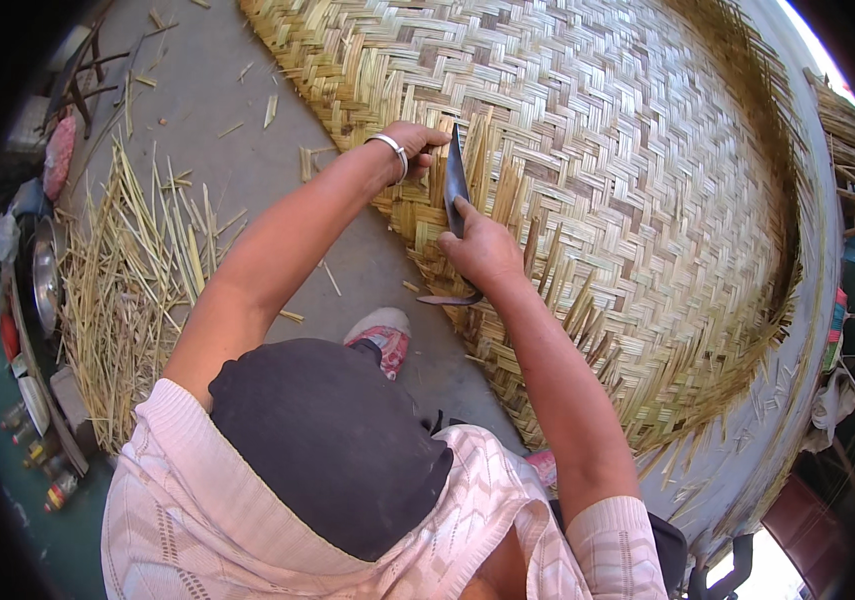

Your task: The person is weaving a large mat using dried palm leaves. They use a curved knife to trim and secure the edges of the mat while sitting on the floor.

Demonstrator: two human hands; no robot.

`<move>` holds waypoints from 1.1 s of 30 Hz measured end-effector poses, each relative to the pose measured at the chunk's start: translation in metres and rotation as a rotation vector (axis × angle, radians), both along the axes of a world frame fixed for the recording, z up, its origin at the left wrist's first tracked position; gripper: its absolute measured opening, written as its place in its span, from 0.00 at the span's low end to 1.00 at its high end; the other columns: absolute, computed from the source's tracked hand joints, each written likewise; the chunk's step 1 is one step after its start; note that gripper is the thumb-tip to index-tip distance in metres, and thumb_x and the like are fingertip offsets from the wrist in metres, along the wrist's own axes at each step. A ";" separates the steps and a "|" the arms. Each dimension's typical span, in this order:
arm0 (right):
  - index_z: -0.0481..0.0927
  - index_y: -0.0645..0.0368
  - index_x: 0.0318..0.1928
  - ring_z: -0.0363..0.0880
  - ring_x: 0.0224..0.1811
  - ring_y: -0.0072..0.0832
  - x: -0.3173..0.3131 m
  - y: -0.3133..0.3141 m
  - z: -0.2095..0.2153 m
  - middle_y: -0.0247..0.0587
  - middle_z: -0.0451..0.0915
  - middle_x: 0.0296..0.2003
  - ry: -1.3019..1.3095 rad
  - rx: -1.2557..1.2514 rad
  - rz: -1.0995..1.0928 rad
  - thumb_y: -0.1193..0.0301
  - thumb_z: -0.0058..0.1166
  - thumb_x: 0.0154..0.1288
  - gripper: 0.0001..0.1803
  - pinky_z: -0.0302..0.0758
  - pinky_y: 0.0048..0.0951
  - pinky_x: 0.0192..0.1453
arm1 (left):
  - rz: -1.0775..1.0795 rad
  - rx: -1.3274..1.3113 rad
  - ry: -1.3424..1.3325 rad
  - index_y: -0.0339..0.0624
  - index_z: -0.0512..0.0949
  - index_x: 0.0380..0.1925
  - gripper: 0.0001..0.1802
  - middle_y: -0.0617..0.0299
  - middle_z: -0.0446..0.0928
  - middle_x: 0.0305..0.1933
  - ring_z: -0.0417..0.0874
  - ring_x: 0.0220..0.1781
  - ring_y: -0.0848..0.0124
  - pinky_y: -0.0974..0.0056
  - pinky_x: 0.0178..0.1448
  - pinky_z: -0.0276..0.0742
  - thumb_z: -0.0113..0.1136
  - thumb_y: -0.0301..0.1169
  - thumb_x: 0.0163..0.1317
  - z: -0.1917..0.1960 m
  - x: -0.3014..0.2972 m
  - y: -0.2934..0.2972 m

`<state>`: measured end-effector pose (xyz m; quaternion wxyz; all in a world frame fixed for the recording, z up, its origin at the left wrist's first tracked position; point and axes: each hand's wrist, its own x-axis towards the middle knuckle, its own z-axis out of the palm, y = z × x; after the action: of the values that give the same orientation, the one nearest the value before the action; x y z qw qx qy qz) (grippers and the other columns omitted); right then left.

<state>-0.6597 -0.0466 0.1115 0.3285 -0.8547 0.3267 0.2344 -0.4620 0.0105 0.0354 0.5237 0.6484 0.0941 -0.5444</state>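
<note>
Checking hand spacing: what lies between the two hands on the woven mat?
In the head view, a dark knife blade stands between the left hand and right hand.

The knife (455, 180) handle is hidden inside the right hand (482, 250). The woven bamboo mat (627, 150) runs off the top edge. The small bottles (42, 465) at lower left are too blurred to identify.

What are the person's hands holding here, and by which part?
The right hand grips a dark flat knife by its lower end, blade pointing up. The left hand rests on the big round woven bamboo mat by the blade.
</note>
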 end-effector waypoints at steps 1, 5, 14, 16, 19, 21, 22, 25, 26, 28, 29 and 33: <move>0.66 0.41 0.70 0.82 0.52 0.44 0.000 0.001 0.001 0.48 0.83 0.48 0.010 -0.001 -0.003 0.55 0.56 0.58 0.37 0.77 0.43 0.57 | 0.005 -0.002 0.039 0.49 0.73 0.22 0.13 0.70 0.70 0.15 0.68 0.11 0.79 0.68 0.13 0.65 0.67 0.35 0.61 0.002 0.000 0.001; 0.66 0.39 0.70 0.82 0.53 0.44 0.001 -0.001 0.004 0.47 0.83 0.49 0.029 0.004 -0.005 0.55 0.55 0.58 0.37 0.77 0.43 0.57 | -0.011 0.009 0.104 0.51 0.72 0.22 0.13 0.71 0.69 0.13 0.67 0.11 0.80 0.68 0.13 0.65 0.65 0.34 0.62 0.002 0.001 -0.001; 0.65 0.39 0.70 0.81 0.54 0.41 0.001 -0.003 0.006 0.45 0.83 0.51 0.035 -0.022 0.018 0.55 0.55 0.59 0.36 0.77 0.43 0.59 | -0.023 0.174 -0.189 0.45 0.74 0.23 0.15 0.65 0.73 0.15 0.70 0.12 0.74 0.65 0.16 0.70 0.71 0.39 0.58 -0.013 -0.001 -0.017; 0.66 0.39 0.70 0.81 0.54 0.41 0.001 -0.002 0.007 0.45 0.83 0.51 0.043 -0.035 0.027 0.56 0.54 0.60 0.36 0.77 0.43 0.58 | -0.125 0.060 -0.186 0.43 0.75 0.23 0.19 0.62 0.75 0.18 0.74 0.15 0.74 0.66 0.19 0.72 0.73 0.43 0.55 -0.009 0.003 -0.007; 0.67 0.40 0.69 0.81 0.54 0.41 0.002 -0.002 0.010 0.44 0.83 0.50 0.055 -0.035 0.036 0.57 0.53 0.60 0.34 0.77 0.43 0.58 | -0.363 -0.031 -0.269 0.41 0.79 0.25 0.22 0.61 0.78 0.20 0.81 0.20 0.74 0.69 0.24 0.76 0.77 0.47 0.50 -0.003 0.008 0.008; 0.67 0.40 0.69 0.81 0.54 0.41 0.002 -0.002 0.011 0.44 0.83 0.50 0.068 -0.038 0.039 0.57 0.53 0.60 0.34 0.77 0.43 0.57 | -0.458 0.047 -0.511 0.39 0.80 0.25 0.23 0.61 0.79 0.20 0.81 0.20 0.75 0.69 0.24 0.76 0.77 0.49 0.50 -0.002 0.006 0.011; 0.67 0.41 0.68 0.82 0.53 0.41 0.003 -0.002 0.011 0.45 0.83 0.50 0.059 -0.041 0.040 0.57 0.53 0.60 0.33 0.77 0.43 0.57 | -0.499 0.087 -0.632 0.38 0.80 0.25 0.24 0.61 0.79 0.21 0.81 0.20 0.75 0.68 0.24 0.76 0.77 0.49 0.50 -0.003 0.004 0.012; 0.67 0.41 0.69 0.82 0.53 0.41 0.004 0.000 0.011 0.45 0.83 0.50 0.077 -0.057 0.053 0.57 0.52 0.60 0.34 0.77 0.43 0.57 | -0.476 0.109 -0.818 0.38 0.80 0.24 0.26 0.62 0.78 0.19 0.77 0.18 0.75 0.66 0.25 0.75 0.77 0.51 0.48 -0.008 -0.003 0.013; 0.67 0.42 0.69 0.82 0.53 0.41 0.004 0.000 0.010 0.46 0.83 0.50 0.076 -0.062 0.052 0.57 0.52 0.60 0.34 0.77 0.43 0.57 | -0.467 0.122 -0.877 0.38 0.80 0.23 0.26 0.62 0.78 0.20 0.77 0.18 0.74 0.66 0.25 0.75 0.77 0.51 0.48 -0.010 -0.004 0.013; 0.66 0.43 0.70 0.82 0.53 0.41 0.003 0.001 0.010 0.46 0.83 0.50 0.078 -0.068 0.049 0.57 0.52 0.60 0.35 0.77 0.43 0.57 | -0.471 0.136 -0.974 0.39 0.80 0.23 0.27 0.59 0.79 0.21 0.78 0.20 0.71 0.63 0.29 0.76 0.76 0.54 0.47 -0.012 -0.006 0.015; 0.66 0.43 0.70 0.82 0.52 0.42 0.001 0.001 0.011 0.46 0.83 0.49 0.061 -0.062 0.047 0.57 0.52 0.60 0.35 0.77 0.43 0.57 | -0.479 0.155 -1.018 0.39 0.80 0.23 0.28 0.58 0.79 0.22 0.78 0.22 0.69 0.61 0.31 0.76 0.76 0.55 0.47 -0.013 -0.006 0.016; 0.66 0.43 0.70 0.82 0.51 0.43 -0.015 0.001 0.016 0.46 0.84 0.46 0.070 -0.065 0.091 0.56 0.55 0.60 0.36 0.78 0.43 0.55 | -0.529 0.229 -1.097 0.41 0.79 0.24 0.30 0.51 0.81 0.27 0.82 0.31 0.57 0.56 0.39 0.77 0.72 0.60 0.47 -0.018 -0.011 0.017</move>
<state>-0.6747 -0.0452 0.1273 0.2779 -0.8702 0.3060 0.2681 -0.4727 0.0271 0.0176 0.2700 0.8874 -0.2950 -0.2295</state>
